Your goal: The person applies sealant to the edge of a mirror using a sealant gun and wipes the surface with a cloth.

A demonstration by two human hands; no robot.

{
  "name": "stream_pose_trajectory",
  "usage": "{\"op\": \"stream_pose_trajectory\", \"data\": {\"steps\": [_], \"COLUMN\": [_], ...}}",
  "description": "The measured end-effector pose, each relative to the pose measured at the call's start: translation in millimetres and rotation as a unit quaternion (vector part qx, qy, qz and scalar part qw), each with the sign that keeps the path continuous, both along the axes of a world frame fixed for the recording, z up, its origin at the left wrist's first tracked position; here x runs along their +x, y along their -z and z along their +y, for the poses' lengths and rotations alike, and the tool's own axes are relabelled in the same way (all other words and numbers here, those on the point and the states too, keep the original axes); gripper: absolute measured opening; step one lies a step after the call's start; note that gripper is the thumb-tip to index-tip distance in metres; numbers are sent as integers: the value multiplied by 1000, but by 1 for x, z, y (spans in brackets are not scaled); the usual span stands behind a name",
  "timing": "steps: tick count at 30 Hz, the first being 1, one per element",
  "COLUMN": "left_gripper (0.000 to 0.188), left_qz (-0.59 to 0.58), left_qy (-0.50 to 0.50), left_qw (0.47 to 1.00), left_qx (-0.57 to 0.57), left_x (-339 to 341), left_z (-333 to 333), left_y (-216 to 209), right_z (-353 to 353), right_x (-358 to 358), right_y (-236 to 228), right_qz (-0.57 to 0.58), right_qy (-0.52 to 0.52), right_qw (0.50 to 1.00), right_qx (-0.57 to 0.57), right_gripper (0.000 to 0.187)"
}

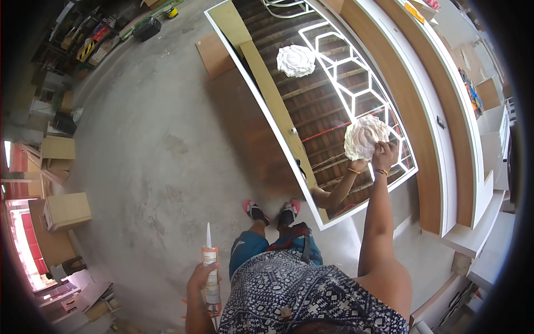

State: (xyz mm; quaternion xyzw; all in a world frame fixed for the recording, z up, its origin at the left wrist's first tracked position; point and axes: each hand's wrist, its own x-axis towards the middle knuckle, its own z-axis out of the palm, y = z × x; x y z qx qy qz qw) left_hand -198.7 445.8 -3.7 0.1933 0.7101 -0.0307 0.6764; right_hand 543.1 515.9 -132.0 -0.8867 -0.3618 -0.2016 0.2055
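"Starting with the biggest piece, how far along are we?"

"That's the white-framed mirror panel. Toward its far end sits the first rosette, white and ruffled, with no hand on it; we'd judge that one placed. Toward the panel's near end is the second rosette, which we'd call unfinished, since we're handling it. Whether either is stuck down, or anything more is left, we can't tell."

"And our caulking gun?"

"Well apart from the panel, left of its near end, nozzle pointing up."

"How does the second rosette lie to our fingers?"

"Our right hand is at the rosette's edge, on the side facing the panel's near right corner. Those fingertips look pinched together on the ruffles, with most of the rosette beyond them, toward the panel's middle. Whether it touches the glass, we can't tell. Our left hand has its fingers wrapped round the gun's barrel."
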Motion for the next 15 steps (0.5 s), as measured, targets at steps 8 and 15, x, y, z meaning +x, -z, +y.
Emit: {"op": "stream_pose_trajectory", "data": {"steps": [8,15], "left_gripper": [34,30], "left_qz": [-6,35], "left_qy": [-116,-145], "left_qw": [992,989], "left_qx": [-40,-3], "left_x": [-97,-150], "left_z": [-15,34], "left_y": [5,31], "right_z": [50,176], "right_x": [-64,-147], "right_y": [-78,-143], "right_qz": [-22,-61], "right_qy": [-55,-75], "right_qw": [995,995], "right_qx": [84,26], "right_gripper": [12,9]}}
